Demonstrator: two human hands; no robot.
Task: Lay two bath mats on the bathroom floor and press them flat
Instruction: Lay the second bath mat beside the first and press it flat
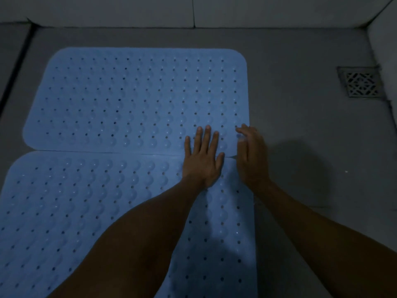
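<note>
Two blue bath mats lie side by side on the grey bathroom floor (300,130), long edges meeting along a thin seam that runs left to right. The far mat (129,100) sits fully in view, rounded corners showing, its surface dotted with small holes and rows of raised bumps. The near mat (64,211) has the same pattern and runs off the near and left edges of the view; its right edge lines up roughly with the far mat's right edge.

The left hand (203,160) lies across the seam near the mats' right end — palm down, fingers straight and spread, fingertips on the far mat and the heel of the hand on the near mat, pressing flat and grasping nothing. The right hand (251,155) is just beside it, at the right border of the mats over the seam; it stands more on its edge, fingers loosely bent and holding nothing, fingertips at the far mat's right border. Whether it actually touches the mat cannot be told. Both forearms reach in from the near side, bare.

A dark shadow falls on the floor to the right of the hands. Further right and farther off, a square metal drain grate (362,83) is set in the floor. A pale wall (129,9) with a vertical joint runs along the far side.
</note>
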